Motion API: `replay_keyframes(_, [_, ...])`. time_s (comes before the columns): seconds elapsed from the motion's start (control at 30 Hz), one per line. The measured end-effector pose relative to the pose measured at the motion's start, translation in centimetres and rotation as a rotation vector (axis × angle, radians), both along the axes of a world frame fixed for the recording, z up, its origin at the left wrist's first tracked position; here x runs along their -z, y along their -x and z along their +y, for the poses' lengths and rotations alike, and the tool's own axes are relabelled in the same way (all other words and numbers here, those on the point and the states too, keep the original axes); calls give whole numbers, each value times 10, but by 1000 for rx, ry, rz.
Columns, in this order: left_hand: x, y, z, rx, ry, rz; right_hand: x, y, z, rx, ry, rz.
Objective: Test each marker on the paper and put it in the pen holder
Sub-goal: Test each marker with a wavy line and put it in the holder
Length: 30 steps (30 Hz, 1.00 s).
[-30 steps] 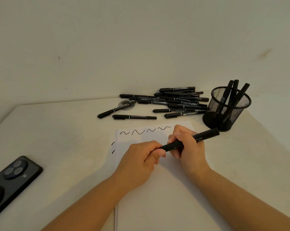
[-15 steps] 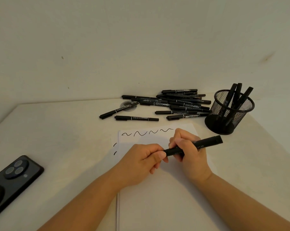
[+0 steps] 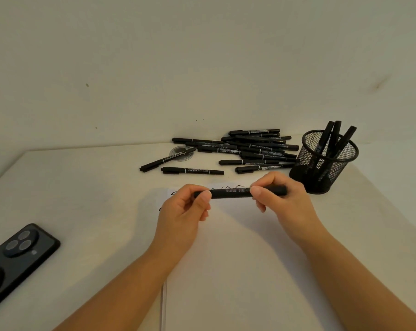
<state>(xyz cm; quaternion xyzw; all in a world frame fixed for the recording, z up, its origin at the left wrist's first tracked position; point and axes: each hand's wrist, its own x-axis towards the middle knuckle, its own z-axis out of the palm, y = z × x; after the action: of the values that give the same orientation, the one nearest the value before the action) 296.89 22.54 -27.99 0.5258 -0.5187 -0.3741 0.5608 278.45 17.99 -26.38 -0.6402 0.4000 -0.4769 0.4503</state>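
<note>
Two bare hands hold one black marker (image 3: 238,193) level above a white sheet of paper (image 3: 238,259) on a pale table (image 3: 82,199). The left hand (image 3: 180,216) pinches the marker's left end between thumb and curled fingers; the right hand (image 3: 283,201) pinches it nearer the right end, thumb on the near side, fingers curled over the far side. White lettering on the barrel shows between the two thumbs, too blurred to read. A short stub of the marker sticks out past the right fingers.

Just beyond the fingers, black squiggles (image 3: 230,187) run along the paper's far edge, partly hidden by the marker and hands.

Beyond the right fingers and a little to their right stands a black mesh pen holder (image 3: 326,163) with several markers leaning in it. Farther past the fingers of both hands lies a loose pile of black markers (image 3: 250,149) by the wall, some overlapping. One of them lies across a small clear round disc (image 3: 178,154).

Well to the left of the left hand, a dark phone (image 3: 18,261) lies camera side up.
</note>
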Motion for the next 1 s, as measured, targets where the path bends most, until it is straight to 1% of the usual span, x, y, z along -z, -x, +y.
replay_keyframes(0.07, [0, -2, 0, -38, 30, -16, 1, 0, -1, 6, 10, 53])
replay_keyframes(0.1, [0, -3, 0, -55, 48, -49, 3, 0, -2, 15, 26, 110])
replay_keyframes(0.2, [-6, -5, -1, -105, 124, -259, 9, -3, 0, 16, 105, 399])
replay_keyframes(0.27, [-11, -4, -3, -126, 192, -406, 9, -5, 1, -15, 163, 535])
replay_keyframes(0.43, [-27, 9, -12, -94, 305, -621, 0, -12, 2, 0, 385, 641])
replay_keyframes(0.5, [-36, 18, -18, -89, 354, -647, -6, -9, 0, 79, 487, 633])
replay_keyframes(0.57, [-45, 22, -29, -86, 356, -628, -13, -2, -6, 207, 491, 540])
replay_keyframes(0.63, [-51, 19, -49, -73, 291, -664, -23, 9, -14, 336, 416, 351])
replay_keyframes(0.7, [-51, 12, -75, -59, 177, -782, -37, 23, -23, 454, 375, 189])
replay_keyframes(0.73, [-49, 7, -89, -59, 115, -839, -44, 31, -29, 505, 377, 149])
replay_keyframes(0.83, [-38, -14, -120, -95, -18, -935, -58, 51, -44, 571, 359, 140])
replay_keyframes(1.0, [-27, -40, -158, -41, -114, -1110, -56, 72, -63, 601, 271, 284])
